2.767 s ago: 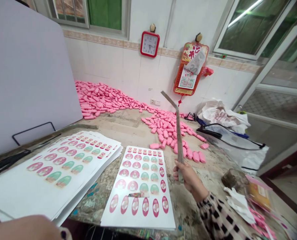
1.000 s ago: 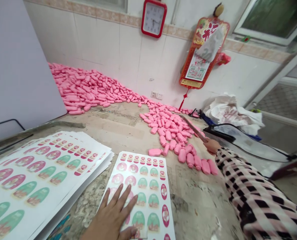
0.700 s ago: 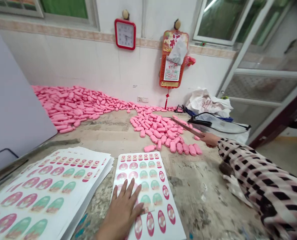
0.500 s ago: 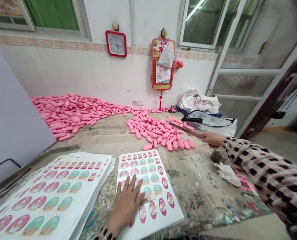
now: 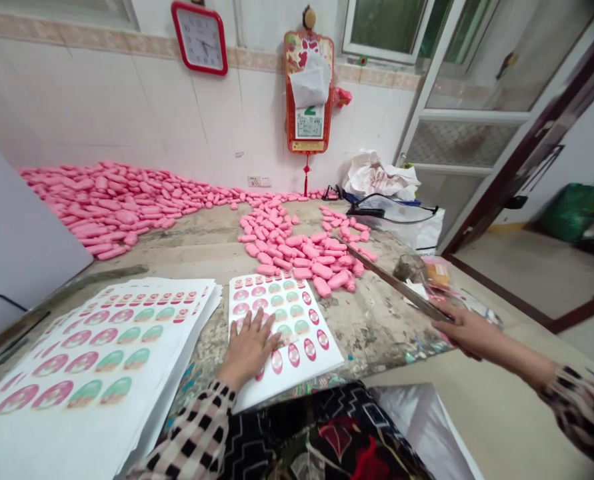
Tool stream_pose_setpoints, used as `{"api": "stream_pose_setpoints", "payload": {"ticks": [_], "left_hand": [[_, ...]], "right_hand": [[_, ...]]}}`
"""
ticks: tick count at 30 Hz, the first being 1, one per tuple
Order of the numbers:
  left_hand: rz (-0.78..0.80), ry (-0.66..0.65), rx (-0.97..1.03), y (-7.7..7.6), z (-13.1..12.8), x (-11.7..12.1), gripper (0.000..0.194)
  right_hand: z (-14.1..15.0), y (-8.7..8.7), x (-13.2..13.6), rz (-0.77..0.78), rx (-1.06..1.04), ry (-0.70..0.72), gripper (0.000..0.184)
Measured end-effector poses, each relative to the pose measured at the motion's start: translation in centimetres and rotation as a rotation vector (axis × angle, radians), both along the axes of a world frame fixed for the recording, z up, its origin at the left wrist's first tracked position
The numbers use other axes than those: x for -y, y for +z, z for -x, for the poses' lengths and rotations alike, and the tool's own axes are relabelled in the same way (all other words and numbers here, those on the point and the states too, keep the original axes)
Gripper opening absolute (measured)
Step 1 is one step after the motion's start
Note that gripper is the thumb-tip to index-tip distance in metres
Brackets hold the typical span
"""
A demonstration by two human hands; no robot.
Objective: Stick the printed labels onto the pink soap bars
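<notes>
My left hand [image 5: 249,348] lies flat with fingers spread on a sheet of stickers [image 5: 297,360], printed with pink, green and red ovals. At the right, my right hand [image 5: 469,328] grips the near end of a long, thin, flat stick [image 5: 394,283]. Its far end reaches in among a heap of small pink bottle-shaped pieces [image 5: 309,257]. Some of these pieces lie against the far edge of the sheet. To the left of my left hand is a thick stack of similar sticker sheets [image 5: 141,340].
A larger pile of pink pieces [image 5: 121,203] spreads along the wall at the back left. A pale panel [image 5: 21,227] stands at the left. A clear zip bag [image 5: 401,217] and crumpled white plastic [image 5: 379,177] lie at the back right. A small packet [image 5: 437,275] sits near the stick.
My right hand has pulled the stick back towards me and to the right. Pink pieces near it have shifted closer to the sheet. The view has tilted down; my left hand stays on the sheet.
</notes>
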State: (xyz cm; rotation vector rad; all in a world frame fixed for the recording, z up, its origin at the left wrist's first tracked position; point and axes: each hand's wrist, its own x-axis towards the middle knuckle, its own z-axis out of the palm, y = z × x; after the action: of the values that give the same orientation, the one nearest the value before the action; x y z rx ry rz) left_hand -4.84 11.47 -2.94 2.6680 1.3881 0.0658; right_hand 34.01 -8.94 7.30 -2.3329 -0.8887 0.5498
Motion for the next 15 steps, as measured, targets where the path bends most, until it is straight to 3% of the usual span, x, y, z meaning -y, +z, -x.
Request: {"api": "stream_pose_setpoints", "payload": {"ticks": [2, 5, 8, 11, 15], "left_hand": [[-0.002, 0.002, -0.005, -0.1, 0.0, -0.1, 0.066], [-0.007, -0.001, -0.009, -0.4, -0.1, -0.2, 0.065], [-0.001, -0.003, -0.011, -0.4, -0.1, -0.2, 0.066], [0.016, -0.001, -0.005, -0.2, -0.2, 0.0, 0.066], [0.01, 0.009, 0.011, 0.0, -0.1, 0.2, 0.064]], "right_hand": [[1.4, -1.5, 2.8, 0.082, -0.054, 0.072, 0.07], [3.1, -3.3, 5.9, 0.075, -0.021, 0.021, 0.07], [4.2, -4.6, 7.2, 0.01, 0.052, -0.016, 0.063], [4.9, -5.0, 6.4, -0.098, 0.116, -0.012, 0.06], [6.2, -4.1, 2.1, -0.294, 0.193, -0.039, 0.057]]}}
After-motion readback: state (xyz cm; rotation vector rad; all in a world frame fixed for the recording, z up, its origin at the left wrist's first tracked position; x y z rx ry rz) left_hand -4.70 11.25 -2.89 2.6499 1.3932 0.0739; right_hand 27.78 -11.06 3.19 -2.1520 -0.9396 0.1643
